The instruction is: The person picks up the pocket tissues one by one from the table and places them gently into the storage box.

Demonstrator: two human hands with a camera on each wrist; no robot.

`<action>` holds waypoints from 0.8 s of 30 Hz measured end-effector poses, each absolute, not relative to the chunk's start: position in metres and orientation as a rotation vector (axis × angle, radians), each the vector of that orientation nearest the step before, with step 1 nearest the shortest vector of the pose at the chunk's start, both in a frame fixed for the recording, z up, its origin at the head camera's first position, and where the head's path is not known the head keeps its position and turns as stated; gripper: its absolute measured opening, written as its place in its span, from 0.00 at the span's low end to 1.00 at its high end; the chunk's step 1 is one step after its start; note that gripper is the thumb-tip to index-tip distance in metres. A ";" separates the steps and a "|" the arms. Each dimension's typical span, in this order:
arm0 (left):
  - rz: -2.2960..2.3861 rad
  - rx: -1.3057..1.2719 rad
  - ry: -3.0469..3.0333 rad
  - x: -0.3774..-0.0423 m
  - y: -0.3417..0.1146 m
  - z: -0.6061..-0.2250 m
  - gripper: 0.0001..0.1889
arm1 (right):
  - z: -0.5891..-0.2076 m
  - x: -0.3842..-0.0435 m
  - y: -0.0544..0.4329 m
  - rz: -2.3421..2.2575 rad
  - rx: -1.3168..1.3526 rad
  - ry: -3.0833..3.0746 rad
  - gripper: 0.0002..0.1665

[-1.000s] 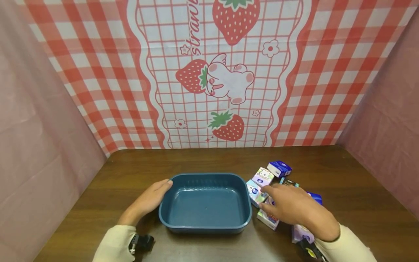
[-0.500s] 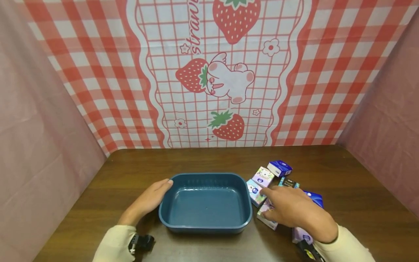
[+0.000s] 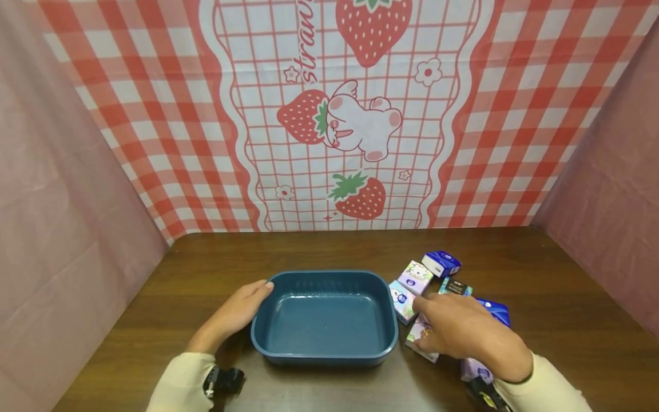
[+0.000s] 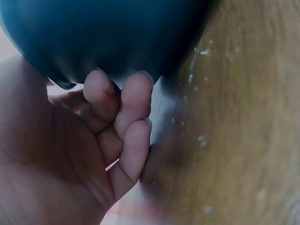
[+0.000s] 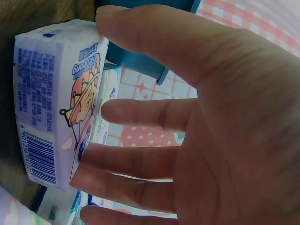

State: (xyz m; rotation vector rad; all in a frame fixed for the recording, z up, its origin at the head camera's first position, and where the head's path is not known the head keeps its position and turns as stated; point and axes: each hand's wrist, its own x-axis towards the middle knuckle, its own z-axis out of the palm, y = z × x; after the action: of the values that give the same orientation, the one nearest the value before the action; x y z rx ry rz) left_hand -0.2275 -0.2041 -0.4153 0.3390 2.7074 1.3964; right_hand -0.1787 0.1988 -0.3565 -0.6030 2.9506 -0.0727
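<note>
In the head view my left hand [image 3: 234,313] holds the left rim of a dark blue rectangular basin [image 3: 324,329], thumb over the rim. The left wrist view shows its fingers [image 4: 136,101] bent against the basin's outer wall. My right hand [image 3: 465,329] reaches over a small lilac-and-white tissue pack [image 3: 423,349] lying right of the basin. Seen from the right wrist, this pack bears a barcode and a cartoon; the thumb is at its top edge, and the nearly straight fingers [image 5: 136,161] lie along its printed face. Part of the pack is hidden under the hand.
Around the right hand lie more tissue packs: a light blue one [image 3: 403,301], a white-and-lilac one [image 3: 415,277], a blue one [image 3: 441,264], a dark one [image 3: 455,286], another blue one [image 3: 495,312] and a lilac one [image 3: 475,370]. A checked cloth [image 3: 175,143] hangs behind the wooden table [image 3: 231,252].
My right hand has shifted slightly and lowered over the lilac-and-white tissue pack, uncovering more of the dark pack and the blue pack behind it. The left hand and basin keep their place.
</note>
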 end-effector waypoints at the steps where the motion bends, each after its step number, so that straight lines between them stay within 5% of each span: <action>1: 1.393 0.339 2.709 -0.228 -0.204 -0.415 0.23 | -0.357 -0.178 0.199 -0.081 -0.607 2.953 0.25; 24: 1.359 0.296 2.725 -0.230 -0.203 -0.417 0.19 | -0.358 -0.177 0.198 -0.028 -0.628 2.931 0.32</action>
State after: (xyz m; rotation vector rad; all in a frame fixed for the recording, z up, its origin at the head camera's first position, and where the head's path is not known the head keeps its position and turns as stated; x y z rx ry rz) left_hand -0.2304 -0.2033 -0.4172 0.2956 2.7246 1.3593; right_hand -0.1769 0.1980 -0.3580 -0.6281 2.9313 -0.0282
